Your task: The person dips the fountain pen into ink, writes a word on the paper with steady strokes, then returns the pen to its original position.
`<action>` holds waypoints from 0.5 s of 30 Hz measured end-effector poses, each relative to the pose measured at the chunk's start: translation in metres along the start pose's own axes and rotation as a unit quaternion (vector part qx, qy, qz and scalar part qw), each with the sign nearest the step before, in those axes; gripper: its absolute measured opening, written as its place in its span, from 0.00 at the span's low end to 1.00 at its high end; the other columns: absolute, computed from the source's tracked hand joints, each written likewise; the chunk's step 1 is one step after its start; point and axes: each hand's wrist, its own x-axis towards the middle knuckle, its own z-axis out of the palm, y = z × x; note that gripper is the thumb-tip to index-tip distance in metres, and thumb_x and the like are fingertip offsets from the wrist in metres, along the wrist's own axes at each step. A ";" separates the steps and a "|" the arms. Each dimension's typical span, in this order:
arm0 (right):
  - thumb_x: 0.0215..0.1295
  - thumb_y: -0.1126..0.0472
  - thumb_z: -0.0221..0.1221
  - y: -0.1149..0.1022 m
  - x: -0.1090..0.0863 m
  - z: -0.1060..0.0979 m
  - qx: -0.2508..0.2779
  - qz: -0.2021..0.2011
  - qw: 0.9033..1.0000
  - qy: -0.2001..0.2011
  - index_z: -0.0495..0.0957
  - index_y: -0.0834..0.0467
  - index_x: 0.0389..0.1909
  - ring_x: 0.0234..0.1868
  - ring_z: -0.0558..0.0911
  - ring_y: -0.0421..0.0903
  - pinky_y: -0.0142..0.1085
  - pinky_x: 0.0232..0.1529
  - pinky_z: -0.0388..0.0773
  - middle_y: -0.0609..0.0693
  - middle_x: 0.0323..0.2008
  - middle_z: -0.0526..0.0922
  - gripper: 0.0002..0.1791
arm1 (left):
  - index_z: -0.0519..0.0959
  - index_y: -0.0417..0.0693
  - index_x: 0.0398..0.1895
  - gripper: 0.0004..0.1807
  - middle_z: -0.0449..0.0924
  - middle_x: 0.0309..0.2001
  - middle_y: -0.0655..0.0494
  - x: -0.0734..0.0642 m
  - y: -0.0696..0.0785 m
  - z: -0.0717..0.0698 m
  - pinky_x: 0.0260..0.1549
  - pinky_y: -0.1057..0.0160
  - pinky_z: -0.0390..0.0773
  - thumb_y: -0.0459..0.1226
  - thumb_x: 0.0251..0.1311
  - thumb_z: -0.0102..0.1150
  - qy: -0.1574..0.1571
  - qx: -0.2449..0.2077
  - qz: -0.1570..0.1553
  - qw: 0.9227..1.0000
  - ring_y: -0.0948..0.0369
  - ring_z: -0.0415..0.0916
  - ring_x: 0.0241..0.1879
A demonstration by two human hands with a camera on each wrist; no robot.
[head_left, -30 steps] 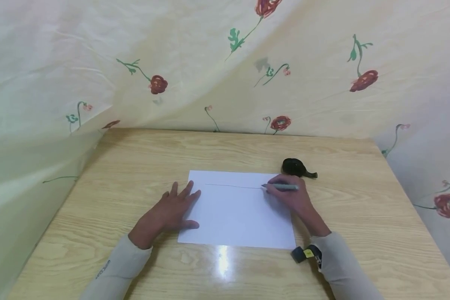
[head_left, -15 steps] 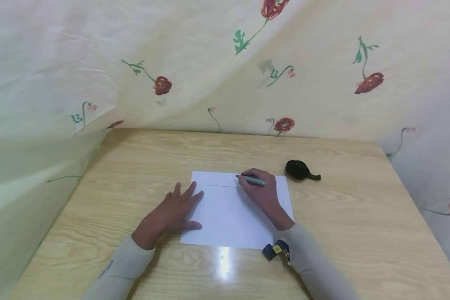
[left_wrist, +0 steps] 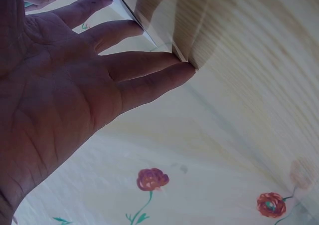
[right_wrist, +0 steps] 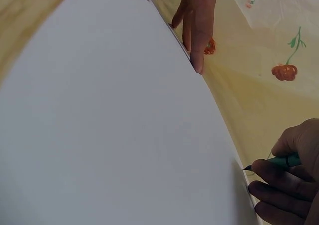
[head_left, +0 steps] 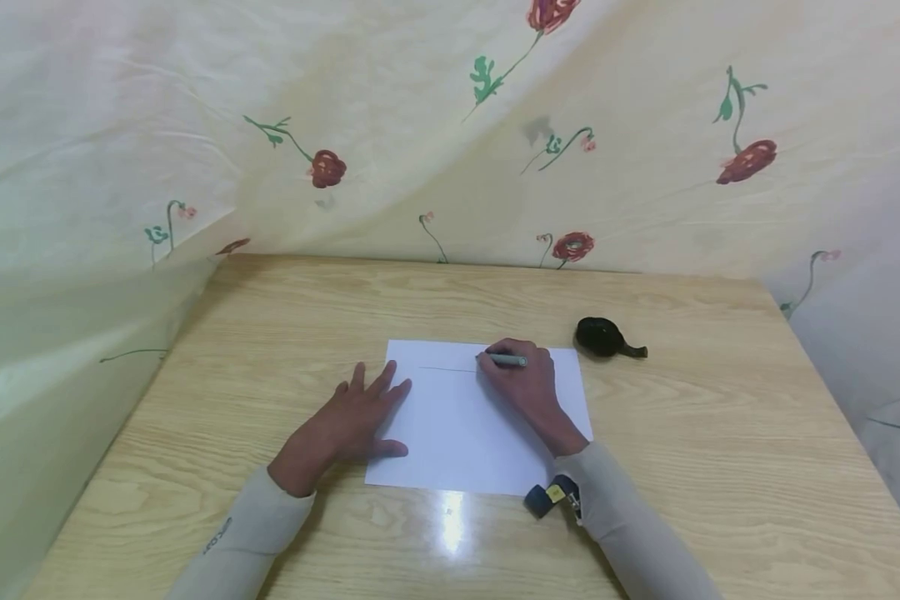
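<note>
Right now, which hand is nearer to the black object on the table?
Right. The right hand, holding a pen over the paper, is just left of the black object; the left hand is farther away, at the paper's left side.

This looks like a small screened-off desk space indoors, though whether in a home or a studio cannot be told; cream floral sheeting point(head_left: 390, 100), creased and printed with red blooms on green stems, hangs behind the wood-grain table point(head_left: 720, 400) and along its left and right sides; a bright reflection point(head_left: 452, 525) gleams on the glossy top; white paper point(head_left: 450, 442) and a green pen point(head_left: 508, 360) lend it a desk's look.
</note>
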 end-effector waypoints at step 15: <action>0.56 0.59 0.65 0.003 -0.001 0.000 -0.006 -0.012 1.000 -0.005 0.88 0.56 0.30 0.26 0.83 0.44 0.41 0.32 0.77 0.47 0.26 0.87 0.06 | 0.58 0.46 0.77 0.50 0.45 0.78 0.37 -0.001 0.003 0.000 0.63 0.32 0.58 0.58 0.57 0.67 0.000 0.013 -0.002 1.000 0.25 0.42 0.71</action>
